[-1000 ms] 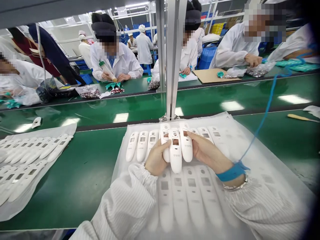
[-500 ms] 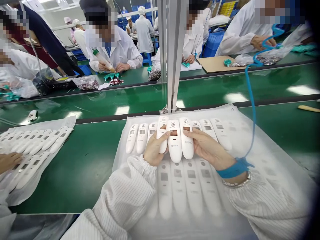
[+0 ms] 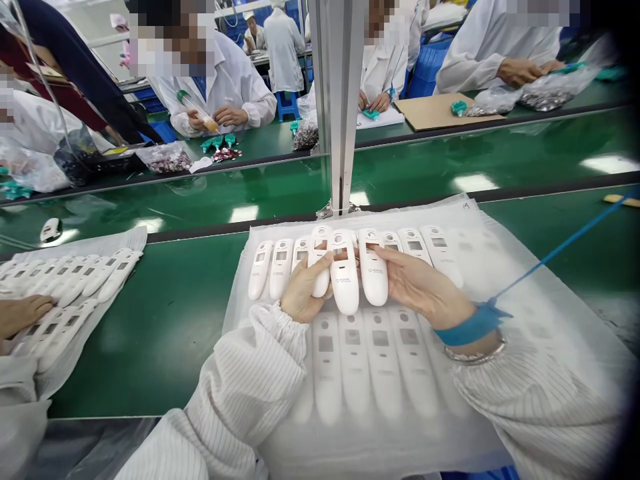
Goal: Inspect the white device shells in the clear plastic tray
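Note:
My left hand [image 3: 305,287] is closed on two white plastic casings; its thumb lies over the left casing [image 3: 321,277], and the middle casing [image 3: 345,283] stands out beside it. Another white casing [image 3: 375,283] is in my right hand [image 3: 425,283], thumb at its window and fingers behind. Each casing has a round hole, a rectangular window and a small slot. Below both hands, a translucent foam sheet [image 3: 235,293] carries more casings [image 3: 281,267] in a row. Further casings [image 3: 381,367] show blurred through the sheet.
A blue wrist strap [image 3: 467,325] with a cord runs off rightward. Ahead, a metal post [image 3: 343,100] rises by the green belt [image 3: 280,183]. At left, another person's hand [image 3: 25,313] rests on casings laid on a sheet. Co-workers sit across the belt.
The casing in my right hand has moved slightly away from the middle casing, leaving a gap. The blue cord has swung right and pulled straight. The view has shifted slightly.

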A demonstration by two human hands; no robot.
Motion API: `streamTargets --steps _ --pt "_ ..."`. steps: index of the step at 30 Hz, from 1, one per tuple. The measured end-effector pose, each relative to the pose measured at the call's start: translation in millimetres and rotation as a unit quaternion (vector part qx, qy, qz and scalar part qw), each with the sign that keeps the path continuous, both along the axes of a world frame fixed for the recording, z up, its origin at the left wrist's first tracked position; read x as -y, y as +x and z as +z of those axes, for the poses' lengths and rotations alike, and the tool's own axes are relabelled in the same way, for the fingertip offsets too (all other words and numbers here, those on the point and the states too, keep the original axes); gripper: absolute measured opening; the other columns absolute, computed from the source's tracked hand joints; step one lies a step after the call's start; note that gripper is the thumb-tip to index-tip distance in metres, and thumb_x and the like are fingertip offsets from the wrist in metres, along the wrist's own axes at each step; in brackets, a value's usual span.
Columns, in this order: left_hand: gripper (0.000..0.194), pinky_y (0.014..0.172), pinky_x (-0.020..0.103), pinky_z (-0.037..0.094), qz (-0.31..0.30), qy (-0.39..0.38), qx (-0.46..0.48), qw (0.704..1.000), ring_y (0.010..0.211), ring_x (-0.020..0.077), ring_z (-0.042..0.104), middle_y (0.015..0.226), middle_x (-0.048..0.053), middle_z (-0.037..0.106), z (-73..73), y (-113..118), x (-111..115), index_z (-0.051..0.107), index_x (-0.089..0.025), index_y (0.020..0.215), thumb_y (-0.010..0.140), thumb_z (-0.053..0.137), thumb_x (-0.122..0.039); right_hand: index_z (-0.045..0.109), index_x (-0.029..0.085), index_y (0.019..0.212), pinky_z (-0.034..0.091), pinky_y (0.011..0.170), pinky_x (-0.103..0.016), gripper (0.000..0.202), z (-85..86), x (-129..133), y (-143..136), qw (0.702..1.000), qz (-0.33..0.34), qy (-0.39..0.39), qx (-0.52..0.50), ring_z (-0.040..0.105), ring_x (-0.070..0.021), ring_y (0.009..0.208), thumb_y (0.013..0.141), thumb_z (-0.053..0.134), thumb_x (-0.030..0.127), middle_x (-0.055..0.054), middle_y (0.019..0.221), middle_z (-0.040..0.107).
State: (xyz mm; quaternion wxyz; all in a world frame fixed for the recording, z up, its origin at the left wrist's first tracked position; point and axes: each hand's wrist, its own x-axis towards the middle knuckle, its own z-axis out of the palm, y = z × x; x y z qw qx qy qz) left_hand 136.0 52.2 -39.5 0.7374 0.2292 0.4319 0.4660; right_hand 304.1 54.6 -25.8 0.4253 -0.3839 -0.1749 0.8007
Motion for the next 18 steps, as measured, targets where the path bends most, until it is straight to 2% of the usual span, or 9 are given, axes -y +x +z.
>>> streamTargets --steps 3,6,9,12,15,18 --pt "0.036 0.041 0.016 0.034 0.000 0.014 -0.002 1.000 0.066 0.0109 0.059 0.096 0.006 0.067 -0.9 -1.1 -0.2 0.058 -0.020 0.114 0.079 0.068 -0.026 0.062 0.015 0.103 0.055 0.085 -0.027 0.022 2.5 0.8 0.1 1.000 -0.009 -0.014 -0.015 0.062 -0.0182 0.102 0.096 0.043 0.026 -0.007 0.105 0.067" --pt "0.042 0.042 0.016 0.036 0.006 0.016 0.001 1.000 0.064 0.0098 0.057 0.097 0.005 0.067 0.5 -1.7 0.4 0.056 -0.022 0.118 0.079 0.068 -0.024 0.062 0.017 0.103 0.054 0.087 -0.029 0.018 1.9 1.3 0.1 1.000 0.001 0.027 0.002 0.061 -0.0195 0.105 0.093 0.048 0.022 -0.006 0.108 0.066" --pt "0.047 0.043 0.017 0.036 0.000 0.037 0.007 0.999 0.064 0.0101 0.056 0.101 0.006 0.067 3.2 -1.0 1.8 0.054 -0.022 0.122 0.077 0.067 -0.021 0.062 0.020 0.105 0.053 0.088 -0.029 0.020 -2.1 2.2 0.4 0.995 0.037 0.086 0.026 0.059 -0.0207 0.107 0.086 0.056 0.017 -0.005 0.114 0.064" --pt "0.048 0.045 0.018 0.038 -0.017 0.079 0.020 0.997 0.060 0.0088 0.054 0.104 0.007 0.067 5.8 0.6 4.0 0.052 -0.020 0.123 0.078 0.065 -0.017 0.063 0.019 0.107 0.055 0.080 -0.029 0.027 -5.5 4.3 -0.3 0.990 0.081 0.094 0.071 0.061 -0.0226 0.100 0.080 0.064 0.019 -0.007 0.111 0.065" --pt "0.052 0.069 0.025 0.050 -0.027 0.084 0.044 0.995 0.081 0.0153 0.063 0.107 0.007 0.067 7.7 2.0 6.2 0.049 -0.020 0.127 0.078 0.062 -0.011 0.061 0.019 0.112 0.055 0.074 -0.029 0.041 -7.4 6.7 -2.4 0.981 0.111 0.094 0.125 0.063 -0.0218 0.091 0.073 0.072 0.020 -0.007 0.105 0.066" --pt "0.046 0.090 0.034 0.048 -0.028 0.068 0.095 0.993 0.105 0.0223 0.061 0.113 0.006 0.066 9.2 2.4 6.4 0.051 -0.022 0.126 0.081 0.058 -0.013 0.061 0.018 0.109 0.054 0.069 -0.030 0.043 -9.8 7.8 -3.9 0.975 0.110 0.097 0.168 0.062 -0.0195 0.081 0.069 0.076 0.022 -0.006 0.098 0.067"
